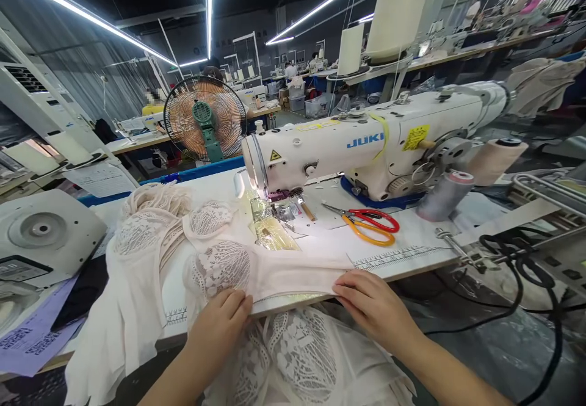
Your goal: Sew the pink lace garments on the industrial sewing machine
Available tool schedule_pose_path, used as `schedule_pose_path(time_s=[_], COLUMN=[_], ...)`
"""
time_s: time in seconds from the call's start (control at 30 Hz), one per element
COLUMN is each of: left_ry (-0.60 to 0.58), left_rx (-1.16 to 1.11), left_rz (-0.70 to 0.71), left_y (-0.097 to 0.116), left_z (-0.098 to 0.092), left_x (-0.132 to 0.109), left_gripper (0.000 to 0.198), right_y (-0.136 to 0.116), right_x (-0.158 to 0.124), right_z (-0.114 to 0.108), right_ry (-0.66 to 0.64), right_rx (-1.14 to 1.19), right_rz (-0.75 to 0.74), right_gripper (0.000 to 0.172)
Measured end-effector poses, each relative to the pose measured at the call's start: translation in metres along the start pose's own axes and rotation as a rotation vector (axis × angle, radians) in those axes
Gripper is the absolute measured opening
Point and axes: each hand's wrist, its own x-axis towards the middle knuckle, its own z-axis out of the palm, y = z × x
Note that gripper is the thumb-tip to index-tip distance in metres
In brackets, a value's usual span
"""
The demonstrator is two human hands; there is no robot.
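Note:
A cream lace bra [293, 271] lies across the front edge of the sewing table, its side band stretched sideways between my hands. At the base of the lace cup, my left hand [224, 314] is closed on the bra's lower edge. My right hand [373, 302] pinches the far end of the band. Just beyond the bra stands a white JUKI sewing machine [320, 149], its needle area lit. Scissors [370, 223] with red and orange handles rest on the table behind my right hand. More lace bras [302, 345] hang below the table edge in front of me.
A pile of cream bras [141, 235] is on the left, partly hanging off the table. Thread cones [446, 195] stand at right, near a metal rack [549, 189] and black cables. A fan [205, 119] stands behind the table. Purple papers [36, 333] lie at left.

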Motion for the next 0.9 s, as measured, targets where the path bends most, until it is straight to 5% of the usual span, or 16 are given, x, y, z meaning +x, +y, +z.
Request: schedule_pose_path(time_s=[0.37,0.63,0.8,0.9], left_ry=[-0.261,-0.257,-0.247,-0.256], left_rx=[-0.129,-0.097,-0.008,0.028], left_rz=[-0.168,-0.221,-0.243,-0.239], left_y=[0.002,0.000,0.002,0.007], left_z=[-0.026,-0.058,-0.090,-0.111], left_x=[0.013,0.025,0.051,0.070], left_gripper=[0.026,0.020,0.021,0.018], right_y=[0.000,0.011,-0.027,-0.066], right_x=[0.024,0.042,0.072,0.094], right_z=[-0.016,-0.031,-0.040,-0.035], right_ry=[0.047,0.114,0.244,0.206], right_rx=[0.068,-0.030,-0.087,0.044], right_rz=[-0.054,-0.075,-0.108,-0.188], right_gripper=[0.015,0.012,0.017,0.005])
